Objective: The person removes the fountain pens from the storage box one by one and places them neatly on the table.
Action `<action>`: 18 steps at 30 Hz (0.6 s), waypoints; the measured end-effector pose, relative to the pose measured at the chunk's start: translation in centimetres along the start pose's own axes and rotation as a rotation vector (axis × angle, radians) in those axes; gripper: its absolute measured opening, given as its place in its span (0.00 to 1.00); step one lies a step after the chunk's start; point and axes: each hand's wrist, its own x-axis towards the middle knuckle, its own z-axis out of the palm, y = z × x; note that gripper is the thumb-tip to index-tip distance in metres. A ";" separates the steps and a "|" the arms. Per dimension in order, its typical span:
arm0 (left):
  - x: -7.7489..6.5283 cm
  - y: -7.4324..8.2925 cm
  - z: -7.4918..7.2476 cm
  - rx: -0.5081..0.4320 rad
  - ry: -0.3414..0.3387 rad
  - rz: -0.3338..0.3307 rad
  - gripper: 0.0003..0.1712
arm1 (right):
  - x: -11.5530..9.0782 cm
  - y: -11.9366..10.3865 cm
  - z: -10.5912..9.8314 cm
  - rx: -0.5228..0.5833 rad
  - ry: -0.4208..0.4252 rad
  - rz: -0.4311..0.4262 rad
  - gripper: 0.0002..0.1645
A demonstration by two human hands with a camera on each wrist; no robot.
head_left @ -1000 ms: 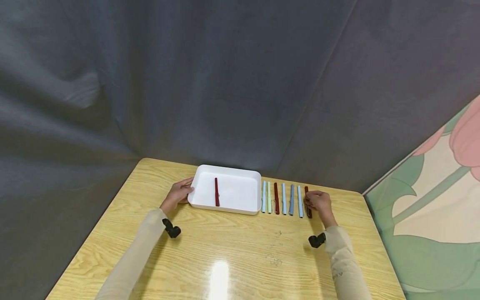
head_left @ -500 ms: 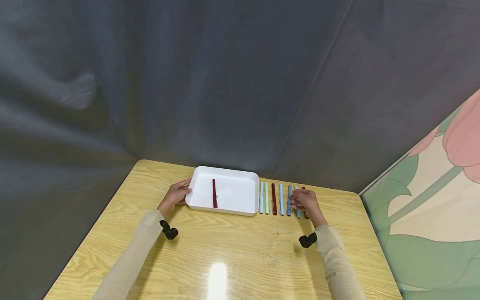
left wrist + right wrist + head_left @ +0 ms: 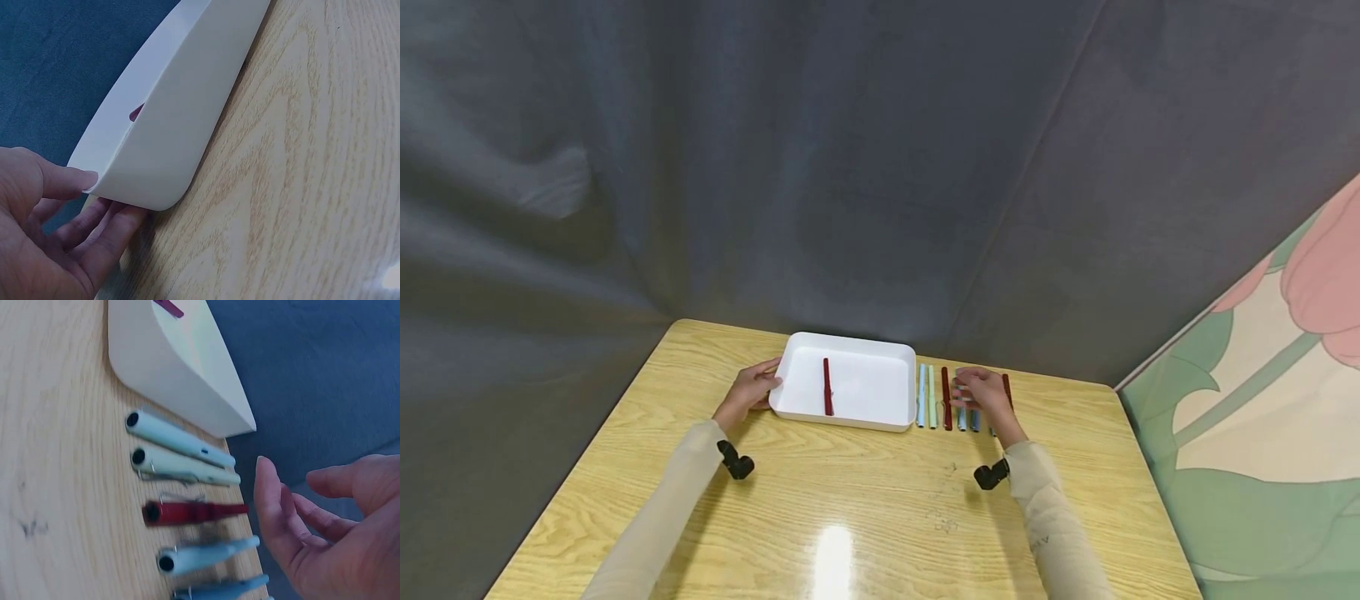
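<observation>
My left hand (image 3: 752, 390) grips the left end of a white tray (image 3: 850, 422), the thumb (image 3: 78, 181) on its rim and the other fingers beneath. A dark red pen (image 3: 827, 387) lies inside the tray. To the tray's right, several capped pens lie side by side in a row: a light blue pen (image 3: 178, 436), a pale green pen (image 3: 187, 467), a red pen (image 3: 187, 513) and more blue ones. Over the row hovers my right hand (image 3: 988, 396), fingers loosely bent and holding nothing. It partly covers the pens at the right, including a dark one (image 3: 1007, 390).
A wooden table (image 3: 880, 483) carries everything, with faint scribbles (image 3: 943, 521) on its surface. A dark curtain (image 3: 850, 208) hangs right behind the table's back edge. On the right is a panel with a flower pattern (image 3: 1262, 433).
My right hand has left the dark pen at the right end and moved left across the row, with nothing in it. My left hand stays on the tray.
</observation>
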 end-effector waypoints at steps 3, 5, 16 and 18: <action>0.0 0.0 0.0 0.000 0.001 0.000 0.33 | 0.0 -0.3 1.0 0.003 -0.006 -0.012 0.26; 0.0 0.0 0.0 0.000 0.002 0.000 0.33 | 0.2 -0.4 1.6 0.015 -0.007 -0.004 0.28; 0.0 0.2 0.2 -0.009 -0.008 0.007 0.34 | 1.1 -0.7 4.1 0.082 -0.012 0.008 0.23; -0.1 0.2 0.2 -0.004 -0.005 0.007 0.34 | 1.2 -0.6 4.6 0.081 -0.024 0.006 0.21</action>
